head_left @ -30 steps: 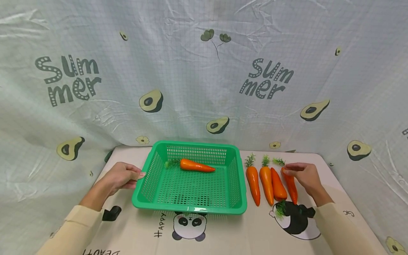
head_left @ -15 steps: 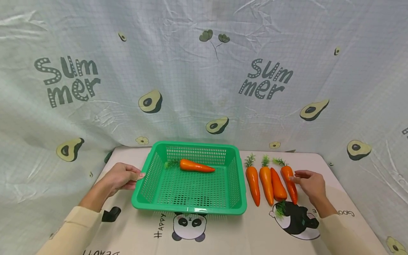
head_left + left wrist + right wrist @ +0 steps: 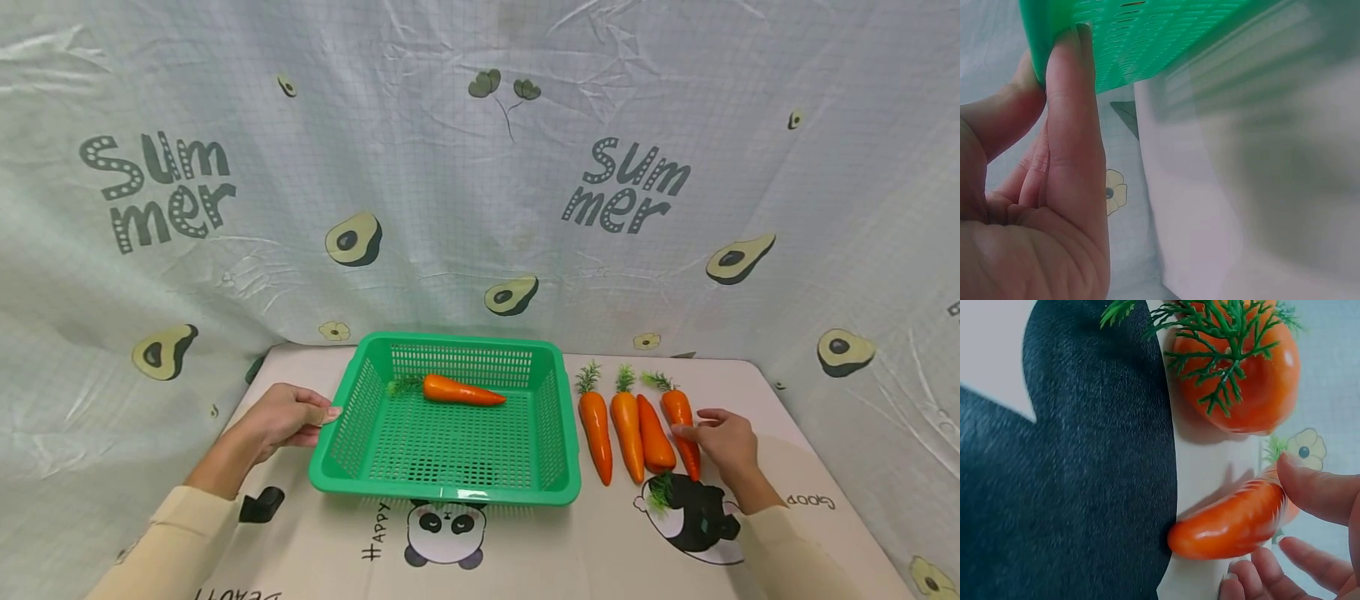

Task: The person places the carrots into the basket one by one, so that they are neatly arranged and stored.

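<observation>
The left hand's (image 3: 288,414) grip pinched the left rim of a green basket (image 3: 442,497), with the thumb over the edge and the fingers outside and below it. The right hand's (image 3: 727,442) grip was loosely spread at the outermost carrot (image 3: 677,412): the thumb touched its upper side, while the fingers lay just beside it on the right; whether they touched it could not be told. That carrot lay on the worktop (image 3: 322,542), greens at the far end, tip toward the person.

To its left, three more carrots lay side by side. The nearest of them, the reversed carrot (image 3: 655,442), had its thick end and greens toward the person; the middle carrot (image 3: 627,429) and the carrot beside the basket (image 3: 596,433) had their greens away.

Inside the basket, toward the back, a single carrot (image 3: 461,390) lay crosswise, greens to the left. A printed panda (image 3: 447,533) showed in front of the basket, and a sheet (image 3: 435,167) with avocado prints hung behind.
</observation>
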Tool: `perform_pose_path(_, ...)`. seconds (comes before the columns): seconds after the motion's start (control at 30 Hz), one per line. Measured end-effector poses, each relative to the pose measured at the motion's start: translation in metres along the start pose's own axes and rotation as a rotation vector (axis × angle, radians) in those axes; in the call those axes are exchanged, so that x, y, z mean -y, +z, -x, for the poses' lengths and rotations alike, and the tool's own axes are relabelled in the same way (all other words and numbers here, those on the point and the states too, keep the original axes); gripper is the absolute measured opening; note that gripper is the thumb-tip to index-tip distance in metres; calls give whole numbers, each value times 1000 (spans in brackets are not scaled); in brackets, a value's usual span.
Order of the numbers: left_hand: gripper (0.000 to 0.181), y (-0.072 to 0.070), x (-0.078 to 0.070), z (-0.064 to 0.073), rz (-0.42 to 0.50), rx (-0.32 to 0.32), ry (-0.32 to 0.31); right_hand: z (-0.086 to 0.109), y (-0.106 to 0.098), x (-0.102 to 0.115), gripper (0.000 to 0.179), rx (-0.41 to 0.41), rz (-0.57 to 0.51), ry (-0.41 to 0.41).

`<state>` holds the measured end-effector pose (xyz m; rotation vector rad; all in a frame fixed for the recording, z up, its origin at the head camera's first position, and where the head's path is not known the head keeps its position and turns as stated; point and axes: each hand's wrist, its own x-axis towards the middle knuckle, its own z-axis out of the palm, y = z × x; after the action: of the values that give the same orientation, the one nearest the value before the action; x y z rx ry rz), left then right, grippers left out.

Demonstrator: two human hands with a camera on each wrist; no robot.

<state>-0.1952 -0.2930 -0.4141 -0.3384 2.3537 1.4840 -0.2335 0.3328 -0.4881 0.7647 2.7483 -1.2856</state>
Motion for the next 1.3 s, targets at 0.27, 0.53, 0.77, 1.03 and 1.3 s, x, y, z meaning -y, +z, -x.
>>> perform_pose_path(0.27,37,-1,1,-1,6,0,-3,-3,3,7,67,-7,86,32)
perform_pose_path(0.53,37,0,3,-1,9,-4,-5,-6,1,14,60,25,159,49)
perform_pose_path(0.77,39,-1,1,0,2,0,-1,-9,-3,13,61,41,134,76)
perform_pose_path(1.03,37,-1,0,1,5,0,-3,-10,-9,13,61,32,133,70)
perform_pose_path(1.3,38,-1,0,1,1,4,-2,-12,-13,16,55,33,147,15)
